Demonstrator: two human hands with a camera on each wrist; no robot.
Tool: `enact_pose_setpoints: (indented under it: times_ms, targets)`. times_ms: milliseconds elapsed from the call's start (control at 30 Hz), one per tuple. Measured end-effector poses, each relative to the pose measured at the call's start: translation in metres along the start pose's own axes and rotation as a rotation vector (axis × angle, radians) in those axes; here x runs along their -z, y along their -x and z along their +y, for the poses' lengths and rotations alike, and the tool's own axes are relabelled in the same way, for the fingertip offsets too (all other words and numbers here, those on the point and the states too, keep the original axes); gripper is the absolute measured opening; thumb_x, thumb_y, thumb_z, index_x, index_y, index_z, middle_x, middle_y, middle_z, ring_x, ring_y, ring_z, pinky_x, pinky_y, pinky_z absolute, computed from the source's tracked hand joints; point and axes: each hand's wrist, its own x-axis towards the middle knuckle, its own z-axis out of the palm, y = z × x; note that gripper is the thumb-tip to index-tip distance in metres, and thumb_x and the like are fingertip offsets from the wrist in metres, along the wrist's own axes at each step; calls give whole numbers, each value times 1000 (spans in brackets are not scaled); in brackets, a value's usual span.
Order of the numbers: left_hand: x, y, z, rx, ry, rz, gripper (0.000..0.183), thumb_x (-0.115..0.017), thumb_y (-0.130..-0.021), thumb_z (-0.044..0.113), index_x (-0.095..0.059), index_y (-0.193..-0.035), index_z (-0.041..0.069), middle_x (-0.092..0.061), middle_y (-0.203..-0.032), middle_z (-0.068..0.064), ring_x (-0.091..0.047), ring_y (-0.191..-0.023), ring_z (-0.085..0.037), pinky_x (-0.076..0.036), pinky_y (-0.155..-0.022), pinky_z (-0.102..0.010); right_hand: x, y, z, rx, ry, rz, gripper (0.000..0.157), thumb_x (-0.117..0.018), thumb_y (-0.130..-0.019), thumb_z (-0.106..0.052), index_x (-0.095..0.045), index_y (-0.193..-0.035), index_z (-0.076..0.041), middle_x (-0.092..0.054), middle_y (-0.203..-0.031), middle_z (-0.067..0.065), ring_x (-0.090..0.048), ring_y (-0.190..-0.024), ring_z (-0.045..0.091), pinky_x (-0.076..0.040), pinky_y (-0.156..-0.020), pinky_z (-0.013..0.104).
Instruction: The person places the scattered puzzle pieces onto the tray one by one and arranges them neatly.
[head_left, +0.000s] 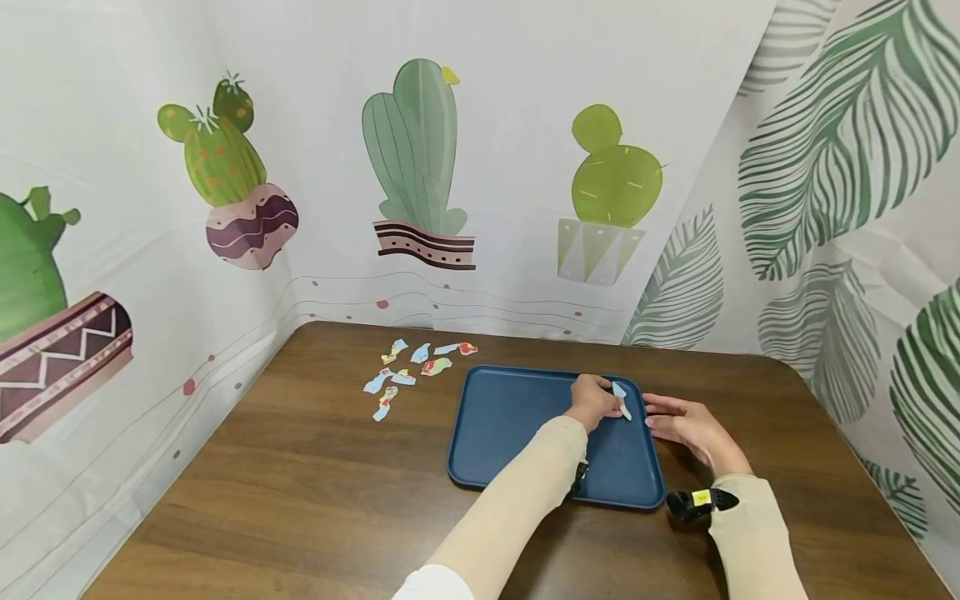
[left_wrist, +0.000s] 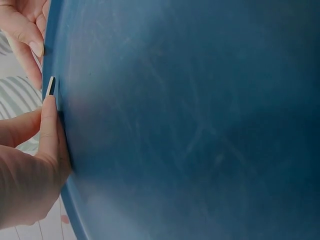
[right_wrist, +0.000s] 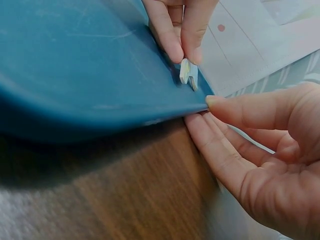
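Over the right part of a blue tray (head_left: pixel 517 442), my left hand (head_left: pixel 592 402) pinches a small pale puzzle piece (head_left: pixel 621 400) between thumb and fingers. In the right wrist view the piece (right_wrist: pixel 188 73) stands on edge, close to the tray's raised rim. My right hand (head_left: pixel 693 429) is at the tray's right edge. Its thumb (right_wrist: pixel 250 109) lies on the rim and its fingers (right_wrist: pixel 220 152) reach underneath, so it grips the tray edge. From the left wrist, only a thin edge of the piece (left_wrist: pixel 51 86) shows beyond the left fingertips.
Several colourful puzzle pieces (head_left: pixel 403 377) lie scattered on the brown wooden table (head_left: pixel 300 467), left of the tray. A white cloth printed with cacti and leaves (head_left: pixel 510 167) hangs behind the table and along both sides.
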Motion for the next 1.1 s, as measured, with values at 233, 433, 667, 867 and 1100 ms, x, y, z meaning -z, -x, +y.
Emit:
enact_pose_setpoints:
  times_ms: [233, 433, 667, 867, 1100]
  targets:
    - [2, -1, 0, 10, -31, 10, 27, -73, -77, -13, -70, -102, -4, -62, -81, -14, -70, -66, -28, -59, -56, -29, -1, 0, -1, -1, -8, -4, 62, -61, -92, -1, -31, -145, 10, -44, -133, 34, -66, -93, 9, -56, -86, 30]
    - [9, -1, 2, -7, 13, -1, 24, -71, -78, -14, -69, -100, -4, -63, -80, -14, -70, -70, -34, -60, -56, -31, 1, 1, 0, 7, -19, -10, 63, -62, -92, 0, -30, -144, 11, -47, -130, 31, -65, -93, 9, -56, -85, 30]
    - [30, 4, 14, -22, 27, -51, 22, -69, -84, -8, -68, -106, -4, -66, -80, -12, -70, -83, -34, -61, -70, -38, 2, 0, 3, 22, -56, -16, 63, -62, -91, 2, -29, -144, 14, -55, -122, 22, -65, -90, 8, -57, -84, 29]
    - [55, 0, 20, -67, 27, -104, 25, -68, -86, -4, -67, -110, -6, -68, -89, -13, -69, -88, -33, -60, -75, -36, 3, -2, 2, 10, -36, -16, 63, -61, -92, 0, -29, -144, 12, -49, -131, 28, -65, -91, 7, -56, -85, 29]
    - [94, -11, 26, -106, 66, -156, 31, -68, -88, -1, -63, -118, -8, -69, -98, -17, -64, -100, -39, -58, -83, -41, 2, -2, 2, 13, -45, -17, 63, -62, -91, 1, -29, -144, 12, -51, -129, 26, -65, -91, 7, -56, -85, 30]
